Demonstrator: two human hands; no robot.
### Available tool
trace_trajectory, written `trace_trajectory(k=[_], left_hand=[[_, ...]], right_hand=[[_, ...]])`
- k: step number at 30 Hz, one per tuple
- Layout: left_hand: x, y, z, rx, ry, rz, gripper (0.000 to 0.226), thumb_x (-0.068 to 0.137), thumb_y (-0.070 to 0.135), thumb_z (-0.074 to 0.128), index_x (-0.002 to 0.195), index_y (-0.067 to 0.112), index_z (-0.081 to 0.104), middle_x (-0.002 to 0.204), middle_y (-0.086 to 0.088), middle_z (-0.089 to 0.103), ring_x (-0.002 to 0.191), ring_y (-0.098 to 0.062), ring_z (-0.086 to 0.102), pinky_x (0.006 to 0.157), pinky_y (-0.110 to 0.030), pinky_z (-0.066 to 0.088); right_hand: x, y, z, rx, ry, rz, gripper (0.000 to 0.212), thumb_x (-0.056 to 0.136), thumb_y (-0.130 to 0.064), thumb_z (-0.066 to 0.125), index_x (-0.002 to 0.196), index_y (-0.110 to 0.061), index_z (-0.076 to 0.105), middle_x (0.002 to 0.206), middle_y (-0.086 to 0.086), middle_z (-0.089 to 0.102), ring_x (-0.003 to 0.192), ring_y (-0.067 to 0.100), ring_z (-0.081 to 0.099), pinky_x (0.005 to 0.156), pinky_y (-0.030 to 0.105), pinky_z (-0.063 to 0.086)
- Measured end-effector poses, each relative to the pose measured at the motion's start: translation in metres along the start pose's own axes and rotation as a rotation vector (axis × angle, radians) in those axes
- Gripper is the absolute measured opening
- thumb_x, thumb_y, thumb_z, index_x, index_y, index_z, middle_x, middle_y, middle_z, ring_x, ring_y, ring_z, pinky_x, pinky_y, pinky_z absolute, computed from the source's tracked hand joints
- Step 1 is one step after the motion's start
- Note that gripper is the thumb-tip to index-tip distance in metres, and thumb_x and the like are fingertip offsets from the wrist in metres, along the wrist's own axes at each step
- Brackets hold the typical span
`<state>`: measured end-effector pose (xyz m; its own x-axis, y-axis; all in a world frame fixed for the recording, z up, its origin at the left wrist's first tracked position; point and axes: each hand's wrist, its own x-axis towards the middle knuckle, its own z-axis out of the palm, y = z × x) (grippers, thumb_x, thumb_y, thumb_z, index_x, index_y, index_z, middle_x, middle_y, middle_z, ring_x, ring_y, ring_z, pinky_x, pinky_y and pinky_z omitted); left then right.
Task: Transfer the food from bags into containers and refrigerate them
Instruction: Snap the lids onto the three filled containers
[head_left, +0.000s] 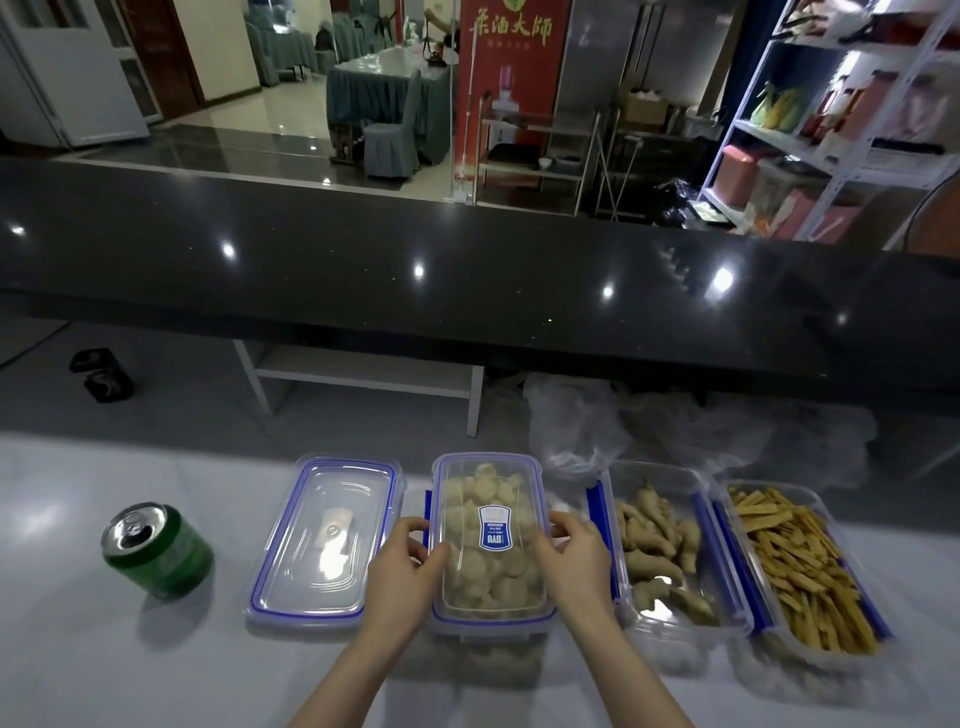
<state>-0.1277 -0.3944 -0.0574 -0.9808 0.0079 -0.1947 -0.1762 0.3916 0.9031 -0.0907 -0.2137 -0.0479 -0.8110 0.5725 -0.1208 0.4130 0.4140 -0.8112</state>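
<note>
Head view: left hand (410, 564) and right hand (574, 553) are curling fingers around the long sides of a clear plastic box (491, 540) with a blue-edged lid

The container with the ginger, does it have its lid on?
No, the ginger container stands open, with the ginger pieces uncovered inside.

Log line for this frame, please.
left hand, right hand: pressing lid onto container | ginger container: open | loose lid: left
</note>
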Motion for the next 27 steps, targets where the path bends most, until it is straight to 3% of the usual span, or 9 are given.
trace_trajectory(k=[7,10,12,16,20,24,27], left_hand=[[0.003,0.004,-0.004,0.006,-0.039,-0.013,0.026,0.084,0.019,0.070,0.109,0.017,0.063,0.086,-0.007,0.065,0.076,-0.017,0.061,0.070,-0.027,0.049],[0.006,0.001,-0.005,0.007,-0.054,-0.036,0.032,0.084,0.021,0.070,0.115,0.019,0.059,0.118,-0.005,0.060,0.100,-0.017,0.059,0.084,-0.027,0.047],[0.006,0.001,-0.006,-0.036,-0.116,-0.099,0.046,0.087,0.026,0.068,0.130,0.021,0.051,0.127,-0.005,0.055,0.116,-0.021,0.055,0.093,-0.031,0.046],[0.004,0.006,-0.009,-0.112,-0.150,-0.129,0.054,0.089,0.025,0.067,0.137,0.021,0.042,0.115,-0.004,0.059,0.098,-0.016,0.059,0.076,-0.023,0.048],[0.003,0.004,-0.008,-0.053,-0.023,-0.042,0.053,0.080,0.024,0.076,0.125,0.025,0.048,0.112,0.000,0.063,0.092,-0.012,0.063,0.086,-0.040,0.056],[0.001,0.006,-0.004,-0.039,0.069,0.071,0.053,0.074,0.016,0.081,0.120,0.023,0.055,0.106,0.008,0.065,0.094,-0.007,0.063,0.081,-0.030,0.056],[-0.001,0.006,-0.002,-0.045,0.095,0.104,0.047,0.074,0.009,0.079,0.112,0.026,0.058,0.101,0.011,0.067,0.093,-0.007,0.065,0.075,-0.021,0.054]], right_hand=[[0.001,0.004,-0.002,0.078,-0.058,0.063,0.027,0.089,-0.029,0.065,0.112,-0.015,0.063,0.090,-0.003,0.064,0.082,0.014,0.063,0.078,0.037,0.056],[0.001,0.007,-0.005,0.089,-0.088,0.084,0.039,0.088,-0.036,0.066,0.121,-0.018,0.058,0.112,0.002,0.062,0.095,0.016,0.061,0.082,0.036,0.055],[0.001,0.007,-0.007,0.097,-0.145,0.124,0.049,0.088,-0.041,0.063,0.131,-0.022,0.048,0.121,0.001,0.056,0.097,0.016,0.058,0.082,0.032,0.051],[-0.001,0.008,-0.007,0.189,-0.227,0.225,0.056,0.090,-0.045,0.059,0.137,-0.026,0.038,0.106,0.000,0.061,0.089,0.014,0.064,0.082,0.037,0.056],[-0.001,0.010,-0.004,0.091,-0.026,0.129,0.055,0.082,-0.042,0.071,0.129,-0.024,0.048,0.120,0.003,0.058,0.098,0.015,0.061,0.087,0.038,0.055],[-0.005,0.002,-0.004,0.092,0.037,0.048,0.049,0.085,-0.025,0.071,0.129,-0.016,0.053,0.115,-0.003,0.058,0.096,0.014,0.059,0.075,0.022,0.047],[-0.009,0.002,-0.002,0.112,0.067,0.019,0.041,0.085,-0.022,0.071,0.124,-0.014,0.060,0.106,-0.006,0.062,0.088,0.010,0.059,0.075,0.023,0.048]])
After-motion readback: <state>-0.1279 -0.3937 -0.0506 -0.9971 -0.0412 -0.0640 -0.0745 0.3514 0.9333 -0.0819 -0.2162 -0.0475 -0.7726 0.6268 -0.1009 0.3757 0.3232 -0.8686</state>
